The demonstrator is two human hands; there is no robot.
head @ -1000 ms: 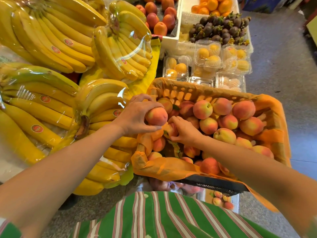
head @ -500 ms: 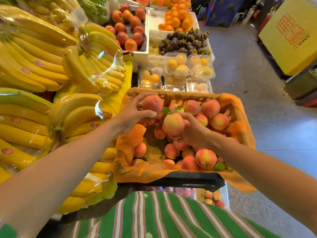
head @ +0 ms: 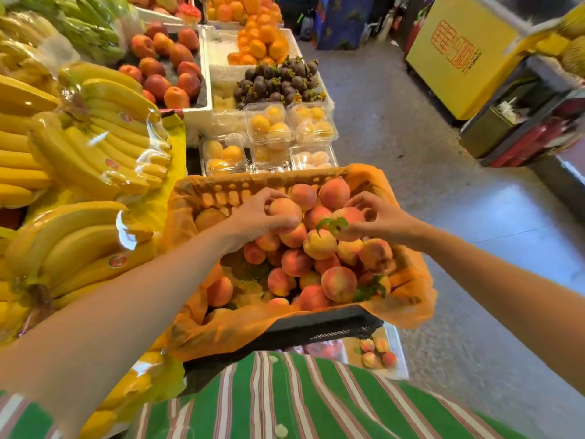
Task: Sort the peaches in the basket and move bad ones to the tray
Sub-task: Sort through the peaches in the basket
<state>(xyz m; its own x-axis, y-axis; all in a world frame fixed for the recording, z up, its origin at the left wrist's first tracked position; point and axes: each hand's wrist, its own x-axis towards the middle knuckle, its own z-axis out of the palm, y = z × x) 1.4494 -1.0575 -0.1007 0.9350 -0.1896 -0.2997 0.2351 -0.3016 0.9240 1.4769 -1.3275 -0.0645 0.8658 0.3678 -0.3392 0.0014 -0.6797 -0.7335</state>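
A black basket lined with orange plastic holds several pink-yellow peaches. My left hand is closed around one peach over the far left of the pile. My right hand grips another peach with a green leaf, over the far right of the pile. A white tray sits low on the floor beside the basket's near right corner, with three small peaches in it.
Banana bunches in plastic fill the stand on the left. Clear boxes of yellow fruit, mangosteens, oranges and red peaches lie beyond the basket. Grey floor runs along the right, with a yellow box and a cart farther off.
Both hands have carried their peaches toward the basket's far side. The right hand has shifted to the right with the leafy peach. The camera has tilted up.
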